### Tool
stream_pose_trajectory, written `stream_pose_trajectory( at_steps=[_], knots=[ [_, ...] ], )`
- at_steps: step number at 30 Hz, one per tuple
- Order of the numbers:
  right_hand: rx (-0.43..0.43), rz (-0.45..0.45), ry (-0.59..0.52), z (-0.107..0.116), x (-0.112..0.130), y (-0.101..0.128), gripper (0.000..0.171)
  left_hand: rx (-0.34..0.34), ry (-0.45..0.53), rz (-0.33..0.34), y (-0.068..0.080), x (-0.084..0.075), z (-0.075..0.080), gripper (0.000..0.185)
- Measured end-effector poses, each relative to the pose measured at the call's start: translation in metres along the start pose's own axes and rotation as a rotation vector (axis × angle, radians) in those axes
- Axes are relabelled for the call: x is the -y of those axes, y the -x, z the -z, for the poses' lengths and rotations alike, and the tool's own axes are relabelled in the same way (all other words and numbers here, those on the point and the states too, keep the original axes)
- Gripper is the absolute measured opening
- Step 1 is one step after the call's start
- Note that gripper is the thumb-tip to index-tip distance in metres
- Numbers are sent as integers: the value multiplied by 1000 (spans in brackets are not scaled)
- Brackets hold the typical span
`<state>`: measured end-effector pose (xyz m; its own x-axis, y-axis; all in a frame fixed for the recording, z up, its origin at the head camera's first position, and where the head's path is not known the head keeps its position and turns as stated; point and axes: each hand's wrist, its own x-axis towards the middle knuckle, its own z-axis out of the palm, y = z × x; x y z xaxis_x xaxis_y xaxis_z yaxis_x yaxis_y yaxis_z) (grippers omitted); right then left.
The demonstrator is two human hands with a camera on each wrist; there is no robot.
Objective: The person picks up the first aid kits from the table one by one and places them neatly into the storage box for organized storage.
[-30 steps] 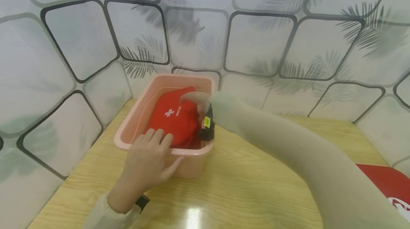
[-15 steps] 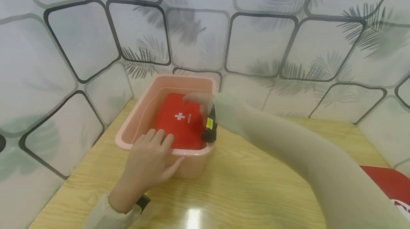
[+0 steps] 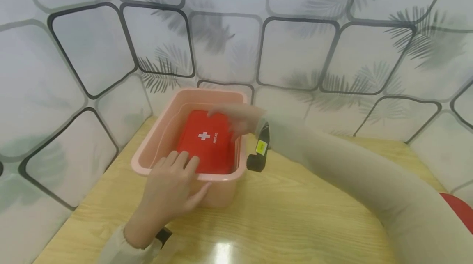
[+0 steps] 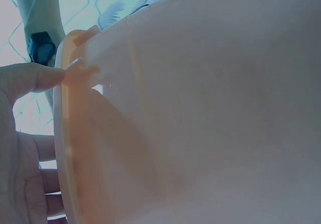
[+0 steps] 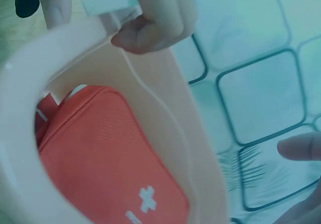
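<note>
Much of the red first-aid pouch (image 3: 207, 141) is being hidden: its near edge is being covered by the left hand (image 3: 171, 188) and its far right corner by the right hand (image 3: 236, 118). In the left wrist view almost everything is being blocked by the wall of the pink plastic tub (image 4: 200, 108), and only fingertips are being shown at its rim. A red object (image 3: 460, 210) at 4 o'clock is being cut off by the frame edge and cannot be identified.

The pouch is lying flat inside the tub, white cross upward. The left hand is being rested on the tub's near rim at 6 o'clock, fingers straight over the edge, thumb against the outer wall. The right hand is being held loosely open above the pouch's 2 o'clock corner, gripping nothing; contact cannot be told. The tub is standing on a wooden table (image 3: 295, 214).
</note>
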<state>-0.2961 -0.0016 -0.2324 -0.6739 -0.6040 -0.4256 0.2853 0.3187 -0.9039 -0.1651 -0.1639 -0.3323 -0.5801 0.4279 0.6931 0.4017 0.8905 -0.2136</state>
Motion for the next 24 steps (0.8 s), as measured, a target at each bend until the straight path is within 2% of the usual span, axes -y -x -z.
stream_pose_trajectory(
  at_steps=[1, 6, 8, 12, 17, 22, 24],
  knots=[
    [-16, -18, -38, 1, 1, 3, 49, -5, 0, -3, 0, 0, 0, 40],
    [39, 158, 206, 22, -2, 35, 47, -6, 11, -10, 0, -1, -1, 40],
    [14, 213, 244, 32, -3, 49, 45, -5, 18, -13, 0, -2, -1, 39],
    [-20, 243, 202, 56, -10, 71, 52, -18, 22, -22, 0, -2, -2, 38],
    [49, 321, 116, 104, -35, 97, 55, -27, 24, -27, 0, -2, 0, 36],
    [210, 413, 26, 154, -63, 118, 41, -26, 28, -28, 0, -2, 1, 35],
    [286, 427, 1, 169, -74, 129, 42, -23, 32, -27, 0, -2, 1, 35]
  ],
)
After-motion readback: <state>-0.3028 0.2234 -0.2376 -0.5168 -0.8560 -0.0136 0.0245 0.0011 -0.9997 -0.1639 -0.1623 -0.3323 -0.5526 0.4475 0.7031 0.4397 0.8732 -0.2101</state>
